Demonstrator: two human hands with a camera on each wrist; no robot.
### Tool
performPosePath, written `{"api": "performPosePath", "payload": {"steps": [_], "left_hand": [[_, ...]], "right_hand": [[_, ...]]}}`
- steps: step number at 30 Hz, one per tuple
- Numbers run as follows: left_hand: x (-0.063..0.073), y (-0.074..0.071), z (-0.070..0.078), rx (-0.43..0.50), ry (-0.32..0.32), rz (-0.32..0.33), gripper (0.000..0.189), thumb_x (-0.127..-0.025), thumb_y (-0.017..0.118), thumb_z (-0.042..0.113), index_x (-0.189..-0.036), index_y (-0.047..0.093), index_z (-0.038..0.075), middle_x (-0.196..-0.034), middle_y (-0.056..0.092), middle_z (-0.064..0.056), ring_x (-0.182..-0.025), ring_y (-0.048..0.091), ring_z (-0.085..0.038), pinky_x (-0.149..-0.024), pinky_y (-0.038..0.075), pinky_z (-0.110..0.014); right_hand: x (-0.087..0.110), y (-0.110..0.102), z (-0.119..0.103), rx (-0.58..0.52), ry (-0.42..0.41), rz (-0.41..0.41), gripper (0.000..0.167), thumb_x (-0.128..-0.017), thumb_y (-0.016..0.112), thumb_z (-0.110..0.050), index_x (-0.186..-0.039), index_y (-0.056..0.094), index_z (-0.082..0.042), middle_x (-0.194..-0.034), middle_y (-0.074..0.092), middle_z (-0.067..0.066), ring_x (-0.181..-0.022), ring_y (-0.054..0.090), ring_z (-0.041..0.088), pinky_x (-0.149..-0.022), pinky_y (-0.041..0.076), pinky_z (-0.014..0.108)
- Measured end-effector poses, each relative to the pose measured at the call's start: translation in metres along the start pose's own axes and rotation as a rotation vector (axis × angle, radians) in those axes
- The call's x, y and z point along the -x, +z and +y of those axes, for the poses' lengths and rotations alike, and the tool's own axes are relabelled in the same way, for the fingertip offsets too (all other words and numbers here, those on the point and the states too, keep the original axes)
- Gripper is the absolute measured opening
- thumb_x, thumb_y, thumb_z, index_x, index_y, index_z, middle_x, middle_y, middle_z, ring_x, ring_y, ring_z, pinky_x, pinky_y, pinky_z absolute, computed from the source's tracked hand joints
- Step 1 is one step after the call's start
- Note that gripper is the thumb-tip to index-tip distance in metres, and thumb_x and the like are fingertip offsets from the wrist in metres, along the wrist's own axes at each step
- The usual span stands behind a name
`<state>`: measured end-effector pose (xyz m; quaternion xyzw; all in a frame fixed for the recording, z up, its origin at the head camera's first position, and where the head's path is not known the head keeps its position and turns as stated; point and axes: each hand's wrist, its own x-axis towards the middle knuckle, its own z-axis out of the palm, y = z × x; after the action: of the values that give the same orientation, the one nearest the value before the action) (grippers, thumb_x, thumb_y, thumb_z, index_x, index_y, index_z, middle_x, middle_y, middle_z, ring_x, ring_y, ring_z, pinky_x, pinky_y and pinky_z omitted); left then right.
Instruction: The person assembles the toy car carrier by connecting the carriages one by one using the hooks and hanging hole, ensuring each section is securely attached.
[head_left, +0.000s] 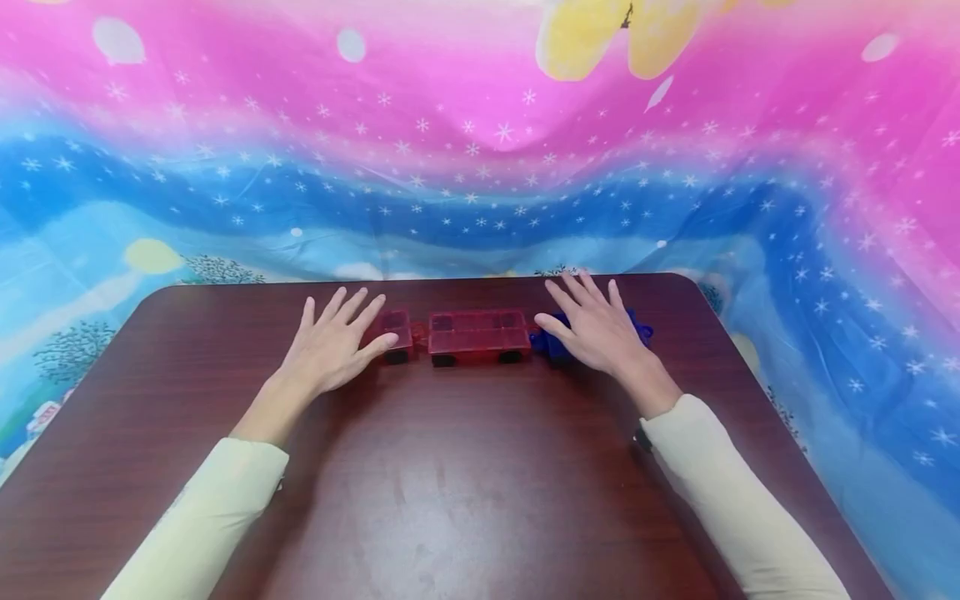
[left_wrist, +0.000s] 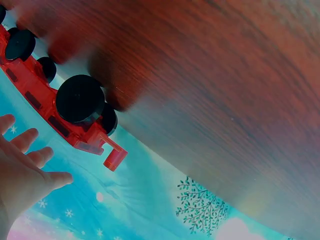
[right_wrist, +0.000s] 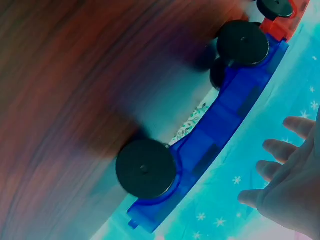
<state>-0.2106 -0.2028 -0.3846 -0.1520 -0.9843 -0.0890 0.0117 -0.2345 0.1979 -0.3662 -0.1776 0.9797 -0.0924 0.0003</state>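
Three see-through toy train cars with black wheels stand in a row near the table's far edge. A red car point(head_left: 478, 335) is in the middle, another red car point(head_left: 397, 323) on the left and a blue car point(head_left: 555, 346) on the right. My left hand point(head_left: 330, 343) is spread over the left red car and hides much of it. Likewise, my right hand point(head_left: 600, 335) covers part of the blue car, fingers apart. The left wrist view shows a red car's hook point(left_wrist: 115, 157) beyond the thumb. Neither hand grips anything.
A dark brown wooden table point(head_left: 435, 467) with rounded far corners carries the cars. Behind and around it hangs a pink and blue cloth point(head_left: 465, 192) printed with snowflakes and trees. A dark band point(head_left: 642, 438) shows at the right cuff.
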Motion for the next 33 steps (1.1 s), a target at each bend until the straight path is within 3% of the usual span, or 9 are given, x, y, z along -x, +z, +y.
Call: {"api": "performPosePath", "payload": {"steps": [33], "left_hand": [[0.01,0.001,-0.007,0.008,0.009,0.005,0.079,-0.101,0.037,0.067,-0.162,0.03,0.017,-0.165,0.024,-0.017,-0.153,0.01,-0.042,-0.117,-0.002,-0.067]], "right_hand": [[-0.018,0.016,-0.048,0.034,-0.099,-0.004,0.078,-0.101,0.029,-0.071,-0.163,0.026,-0.023,-0.169,0.016,0.006,-0.156,0.0,0.025,-0.121,-0.006,0.057]]}}
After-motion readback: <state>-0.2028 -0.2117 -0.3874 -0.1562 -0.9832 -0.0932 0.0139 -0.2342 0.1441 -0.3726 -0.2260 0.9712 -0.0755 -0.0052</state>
